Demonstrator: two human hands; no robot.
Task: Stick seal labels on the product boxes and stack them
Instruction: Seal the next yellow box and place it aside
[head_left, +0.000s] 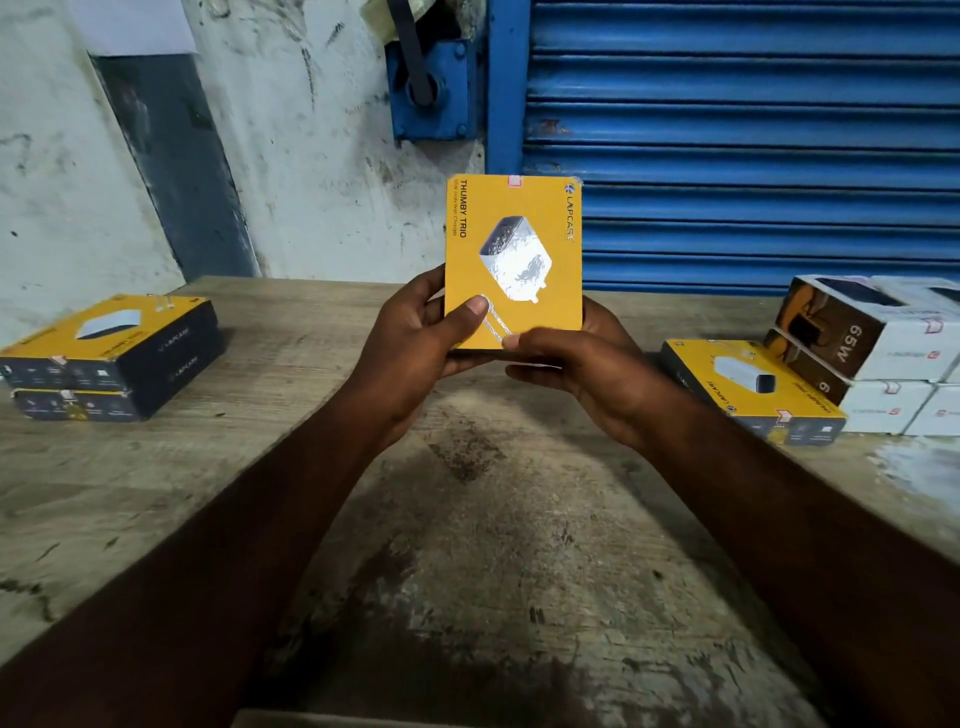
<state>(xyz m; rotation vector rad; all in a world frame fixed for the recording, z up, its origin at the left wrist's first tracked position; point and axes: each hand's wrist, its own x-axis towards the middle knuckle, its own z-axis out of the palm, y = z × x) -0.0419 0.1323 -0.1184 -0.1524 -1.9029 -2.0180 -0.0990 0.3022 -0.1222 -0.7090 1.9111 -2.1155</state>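
Observation:
I hold a yellow charger box upright above the middle of the wooden table, its printed face toward me. My left hand grips its lower left edge with the thumb on the front. My right hand grips the lower right corner, thumb across the bottom edge. A small white and red seal label sits on the box's top edge. At the left, two yellow and black boxes lie stacked. One more yellow box lies flat at the right.
Brown and white 66W boxes are stacked at the far right, behind the flat yellow box. A blue roller shutter and a scuffed white wall stand behind the table. A cardboard edge shows at the bottom.

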